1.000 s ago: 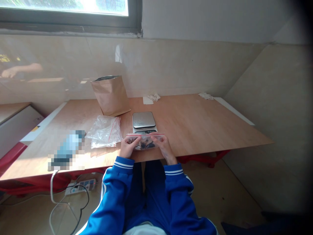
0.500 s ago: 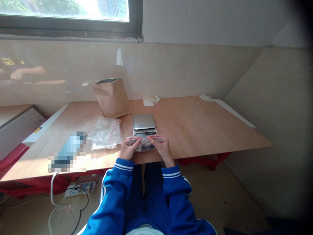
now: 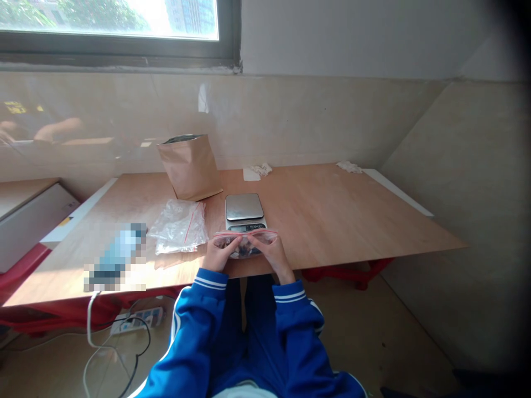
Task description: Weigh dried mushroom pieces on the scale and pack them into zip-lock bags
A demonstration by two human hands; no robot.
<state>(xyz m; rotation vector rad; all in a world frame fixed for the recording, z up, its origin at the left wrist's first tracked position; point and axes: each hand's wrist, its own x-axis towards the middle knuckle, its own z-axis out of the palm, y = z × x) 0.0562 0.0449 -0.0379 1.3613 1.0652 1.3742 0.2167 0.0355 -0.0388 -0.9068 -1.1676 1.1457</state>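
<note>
A clear zip bag (image 3: 245,250) with a red strip along its top lies at the table's front edge, holding small mixed pieces too small to name. Its left side is pinched by my left hand (image 3: 218,253), thumb pointing inward along the strip. My right hand (image 3: 271,251) grips the right side the same way, and the two thumbs nearly meet at the middle. Just beyond the bag stands a digital kitchen scale (image 3: 244,207) with a bare steel plate; the bag's top edge overlaps the view of its front panel.
Left of the scale lies a pile of clear zip bags (image 3: 179,226). Behind it an open brown paper pouch (image 3: 191,168) stands upright. A blurred-out flat device (image 3: 118,257) with a cable (image 3: 89,320) is at the left. Crumpled tissue (image 3: 262,168) lies near the wall.
My thumbs have shifted slightly left along the bag's top and drawn closer together. The bag has stayed in both hands; the scale and pouch have not moved.
</note>
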